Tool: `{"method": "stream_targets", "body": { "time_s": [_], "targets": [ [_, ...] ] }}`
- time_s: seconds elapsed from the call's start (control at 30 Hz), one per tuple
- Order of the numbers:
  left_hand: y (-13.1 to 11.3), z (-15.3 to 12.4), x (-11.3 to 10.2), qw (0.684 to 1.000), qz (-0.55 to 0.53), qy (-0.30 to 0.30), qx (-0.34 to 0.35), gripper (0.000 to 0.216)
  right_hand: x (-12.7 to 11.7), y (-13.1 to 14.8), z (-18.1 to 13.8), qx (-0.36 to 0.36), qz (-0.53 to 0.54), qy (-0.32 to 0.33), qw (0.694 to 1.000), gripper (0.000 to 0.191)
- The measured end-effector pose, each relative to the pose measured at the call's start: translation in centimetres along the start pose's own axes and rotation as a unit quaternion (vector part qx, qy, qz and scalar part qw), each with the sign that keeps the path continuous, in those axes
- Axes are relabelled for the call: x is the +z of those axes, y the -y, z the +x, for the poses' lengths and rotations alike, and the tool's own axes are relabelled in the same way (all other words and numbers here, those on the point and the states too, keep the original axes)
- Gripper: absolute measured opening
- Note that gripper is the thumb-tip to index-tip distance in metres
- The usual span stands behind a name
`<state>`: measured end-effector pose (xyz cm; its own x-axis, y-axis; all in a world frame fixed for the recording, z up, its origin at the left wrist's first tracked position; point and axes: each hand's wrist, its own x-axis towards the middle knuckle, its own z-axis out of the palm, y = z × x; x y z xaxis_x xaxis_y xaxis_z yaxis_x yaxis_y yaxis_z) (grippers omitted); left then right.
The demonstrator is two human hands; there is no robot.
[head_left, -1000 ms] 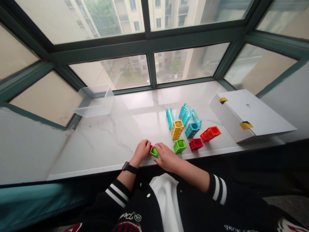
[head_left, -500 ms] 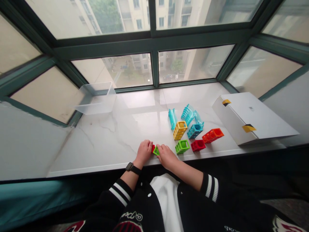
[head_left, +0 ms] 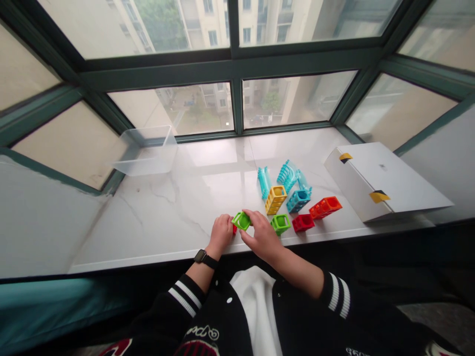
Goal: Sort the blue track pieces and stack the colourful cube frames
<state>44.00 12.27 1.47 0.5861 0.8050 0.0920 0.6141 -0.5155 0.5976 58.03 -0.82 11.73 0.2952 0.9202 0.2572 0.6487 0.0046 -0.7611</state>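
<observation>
My right hand (head_left: 261, 232) is closed on a small green hollow block (head_left: 241, 220), held just above the marble sill near its front edge. My left hand (head_left: 220, 233) is closed round a red block (head_left: 234, 230), of which only a sliver shows under the green one. Just right of my hands lie another green block (head_left: 280, 223), a red block (head_left: 303, 222), an orange-red block (head_left: 325, 207), a yellow tower block (head_left: 275, 199), a blue block (head_left: 297, 200) and several translucent turquoise track pieces (head_left: 287, 174).
A white cardboard box (head_left: 382, 180) with yellow tape tabs lies at the right of the white marble sill (head_left: 178, 212). A clear plastic bin (head_left: 148, 151) stands at the back left by the window frame.
My right hand has lifted the green block up and slightly right, off the red block. My left hand stays on the red block.
</observation>
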Motion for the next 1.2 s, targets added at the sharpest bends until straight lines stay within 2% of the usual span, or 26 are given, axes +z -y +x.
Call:
{"method": "stream_targets", "body": {
  "time_s": [0.13,0.23,0.43,0.57,0.67,0.73,0.87,1.0,1.1,1.2],
  "targets": [
    [-0.2,0.0,-0.3,1.000,0.001,0.003,0.001,0.033,-2.6,1.3,-0.1,-0.022,0.095,-0.045,0.994,0.062],
    [-0.5,0.1,-0.4,1.000,-0.001,0.002,0.004,0.035,-4.3,1.6,-0.2,-0.031,0.158,-0.052,0.986,0.064],
    [-0.5,0.2,-0.6,1.000,-0.011,0.001,0.008,0.035,-6.2,0.1,-1.0,-0.025,0.227,-0.051,0.972,0.059],
    [-0.8,0.3,-1.6,1.000,-0.018,-0.020,0.009,0.026,-7.0,-0.9,-2.0,-0.019,0.254,-0.031,0.966,0.057],
    [-2.6,0.0,-3.4,0.995,-0.057,-0.071,0.031,0.026,-7.2,-1.3,-2.6,-0.005,0.280,-0.025,0.960,0.055],
    [-4.6,-0.5,-4.7,0.986,-0.130,-0.085,0.062,0.034,-7.2,-1.3,-2.9,0.002,0.290,-0.026,0.957,0.054],
    [-8.8,-1.9,-6.6,0.954,-0.261,-0.034,0.142,0.044,-6.8,-1.1,-3.0,-0.014,0.288,-0.022,0.957,0.053],
    [-11.0,-2.6,-6.7,0.942,-0.282,-0.007,0.183,0.044,-6.8,-1.4,-2.9,-0.039,0.270,-0.015,0.962,0.053],
    [-11.4,-2.5,-6.1,0.944,-0.265,-0.002,0.197,0.038,-7.2,-1.9,-3.0,-0.036,0.248,-0.027,0.968,0.053],
    [-11.7,-2.2,-5.8,0.941,-0.265,0.013,0.209,0.044,-7.7,-2.2,-3.1,-0.041,0.235,-0.026,0.971,0.054]
  ]
}}
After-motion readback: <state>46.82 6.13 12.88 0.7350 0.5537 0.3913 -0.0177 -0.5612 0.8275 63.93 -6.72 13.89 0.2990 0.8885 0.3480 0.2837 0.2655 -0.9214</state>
